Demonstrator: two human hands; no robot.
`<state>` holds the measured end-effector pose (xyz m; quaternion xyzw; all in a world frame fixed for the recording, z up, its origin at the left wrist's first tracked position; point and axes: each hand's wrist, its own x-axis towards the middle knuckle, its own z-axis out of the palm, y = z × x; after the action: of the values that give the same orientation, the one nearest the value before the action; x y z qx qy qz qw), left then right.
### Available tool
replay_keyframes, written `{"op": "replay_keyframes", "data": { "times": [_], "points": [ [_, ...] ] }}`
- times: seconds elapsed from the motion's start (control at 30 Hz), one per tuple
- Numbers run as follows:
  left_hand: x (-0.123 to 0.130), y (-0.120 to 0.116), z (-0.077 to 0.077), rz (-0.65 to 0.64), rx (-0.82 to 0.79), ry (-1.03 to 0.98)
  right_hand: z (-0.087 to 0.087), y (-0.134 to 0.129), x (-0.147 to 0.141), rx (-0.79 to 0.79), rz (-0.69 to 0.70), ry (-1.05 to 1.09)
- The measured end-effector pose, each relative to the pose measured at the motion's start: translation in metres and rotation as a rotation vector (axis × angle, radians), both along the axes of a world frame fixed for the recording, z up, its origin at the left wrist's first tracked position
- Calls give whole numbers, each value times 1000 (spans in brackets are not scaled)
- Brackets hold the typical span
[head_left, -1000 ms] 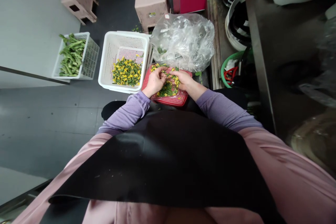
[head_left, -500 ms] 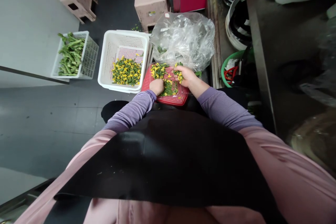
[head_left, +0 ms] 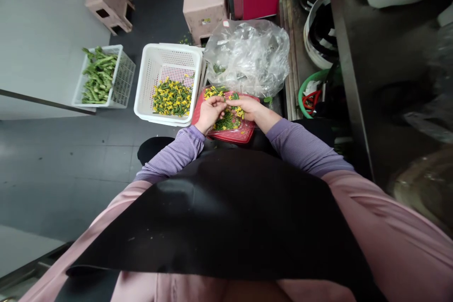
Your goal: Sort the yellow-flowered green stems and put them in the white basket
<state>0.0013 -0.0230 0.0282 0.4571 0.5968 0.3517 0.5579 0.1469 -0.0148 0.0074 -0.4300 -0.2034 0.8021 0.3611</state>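
A person's right hand (head_left: 248, 107) holds a small bunch of yellow-flowered green stems (head_left: 239, 110) in a curled, closed grip above a red plastic tray (head_left: 244, 136), where more flowered greens (head_left: 226, 122) lie. The left hand (head_left: 209, 114) meets it, thumb and fingertips drawn close; from where I stand, I cannot tell whether that grip has a stem. Just beside the tray are a white perforated plastic basket (head_left: 140, 92) and a crumpled clear plastic bag (head_left: 251, 56).

Head camera: looking forward and down from the wearer's head
Apron (head_left: 226, 212): filling the near foreground
Left hand (head_left: 208, 114) and right hand (head_left: 251, 107): appearing farther out
Stool (head_left: 204, 2): standing beyond them
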Motion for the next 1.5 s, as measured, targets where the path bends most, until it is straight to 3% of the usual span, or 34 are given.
{"op": "replay_keyframes", "data": {
  "times": [0.2, 0.37, 0.5, 0.7, 0.8, 0.9, 0.97, 1.03, 1.1, 1.2, 1.4, 1.5],
  "points": [
    [-8, 4, 11, -135, 34, 8, -1, 1, 6, 160, 30, -81],
    [-15, 15, 23, -220, 116, 249, -10, 2, 6, 277, -3, -124],
    [-18, 17, 19, -290, 215, 417, -11, 2, 6, 274, -7, -153],
    [-28, 25, 5, -392, 214, 416, 0, 1, 9, 272, 22, -103],
    [-34, 28, -3, -486, 339, 770, 3, 4, 9, 200, -10, -86],
    [-34, 23, -12, -724, 304, 1207, 5, 6, 9, 125, -31, -70],
    [-31, 17, -18, -876, 235, 1362, 8, 5, 9, 102, -20, -55],
    [-28, 14, -23, -943, 213, 1402, 9, 4, 10, 96, -10, -48],
    [-27, 16, -27, -927, 205, 1387, 10, 3, 10, 97, -15, -56],
    [-31, 25, -27, -777, 142, 1226, 8, 4, 10, 102, -21, -88],
    [-33, 29, -1, -311, -143, 239, -1, 7, 7, 119, -26, -243],
    [-26, 23, 11, -203, -166, 74, -6, 5, 6, 200, 20, -303]
  ]
}}
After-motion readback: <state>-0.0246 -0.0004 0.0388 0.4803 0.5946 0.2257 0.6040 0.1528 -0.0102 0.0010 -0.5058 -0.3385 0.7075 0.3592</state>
